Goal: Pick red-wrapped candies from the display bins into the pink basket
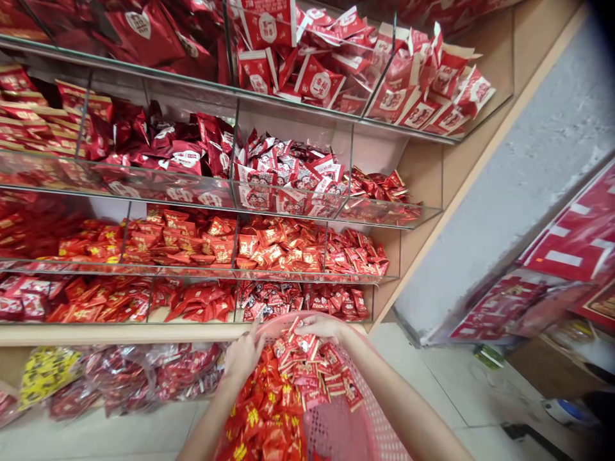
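A pink plastic basket point(379, 416) stands or is held against the front of the shelf. My left hand point(243, 353) is closed on the basket's left rim, with some fingers hidden. Inside the basket, my right hand point(321, 326) has its fingers closed on several small red candy packets point(300, 339). Below that hand lies a pile of the same small packets point(331, 374). Larger shiny orange-red packets with gold characters point(259, 410) fill the basket's left side.
Glass-fronted shelves point(307, 214) hold red packets in divided bins. Below the bottom shelf point(182, 333) lie clear bags of red packets point(120, 378) and a yellow patterned bag point(48, 378). A grey wall point(461, 237), red printed bags point(509, 304) and a cardboard box point(552, 365) are at the right.
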Demonstrator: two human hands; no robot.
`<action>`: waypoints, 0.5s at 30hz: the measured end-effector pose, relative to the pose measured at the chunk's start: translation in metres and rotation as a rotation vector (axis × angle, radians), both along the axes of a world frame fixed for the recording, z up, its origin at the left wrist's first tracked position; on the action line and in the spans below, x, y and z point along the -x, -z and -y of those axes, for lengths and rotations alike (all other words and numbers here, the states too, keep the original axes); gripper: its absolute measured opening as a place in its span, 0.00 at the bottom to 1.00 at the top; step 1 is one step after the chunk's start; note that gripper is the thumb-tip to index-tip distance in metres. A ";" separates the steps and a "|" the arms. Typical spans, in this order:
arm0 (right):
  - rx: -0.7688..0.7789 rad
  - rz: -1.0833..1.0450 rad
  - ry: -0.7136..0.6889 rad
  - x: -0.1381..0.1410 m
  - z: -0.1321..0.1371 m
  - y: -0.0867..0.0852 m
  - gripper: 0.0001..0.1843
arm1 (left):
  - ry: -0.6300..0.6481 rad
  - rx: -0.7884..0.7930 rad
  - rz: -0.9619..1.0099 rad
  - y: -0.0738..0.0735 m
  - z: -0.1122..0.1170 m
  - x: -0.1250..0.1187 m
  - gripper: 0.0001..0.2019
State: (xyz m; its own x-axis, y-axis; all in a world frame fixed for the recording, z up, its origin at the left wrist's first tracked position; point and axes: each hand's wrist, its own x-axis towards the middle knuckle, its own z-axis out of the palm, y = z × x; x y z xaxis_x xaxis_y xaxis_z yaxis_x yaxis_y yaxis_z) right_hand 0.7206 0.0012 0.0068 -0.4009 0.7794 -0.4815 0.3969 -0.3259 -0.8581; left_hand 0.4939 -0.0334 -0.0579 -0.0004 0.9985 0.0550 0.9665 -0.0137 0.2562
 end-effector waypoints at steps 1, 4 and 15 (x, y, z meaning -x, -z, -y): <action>0.005 -0.044 0.016 -0.003 0.001 0.002 0.20 | 0.003 0.001 0.005 0.000 0.000 0.000 0.28; -0.005 -0.169 0.107 -0.014 0.007 0.010 0.20 | 0.001 0.001 0.004 -0.001 0.000 0.000 0.28; -0.290 -0.164 0.443 -0.011 0.015 0.060 0.24 | -0.005 0.016 -0.001 -0.002 -0.001 0.000 0.27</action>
